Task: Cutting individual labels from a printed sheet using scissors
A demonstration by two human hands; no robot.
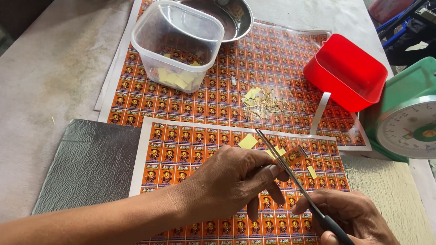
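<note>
My left hand (233, 179) pinches a small orange sticker piece (294, 156) between its fingertips, above a printed sheet of orange stickers (179, 144). My right hand (355, 219) grips the black handles of a pair of scissors (293, 175), whose thin blades point up and left and meet the small piece. Small yellow paper bits (247, 141) lie on the sheet near the hands.
A clear plastic tub (178, 37) holding yellow scraps stands on a second sticker sheet (274, 55), with a metal bowl (232, 10) behind it. A red container (347, 71) and a green dial scale (419, 114) sit at right. Thin trimmings (264, 105) lie piled mid-sheet. A grey mat (91, 164) lies at left.
</note>
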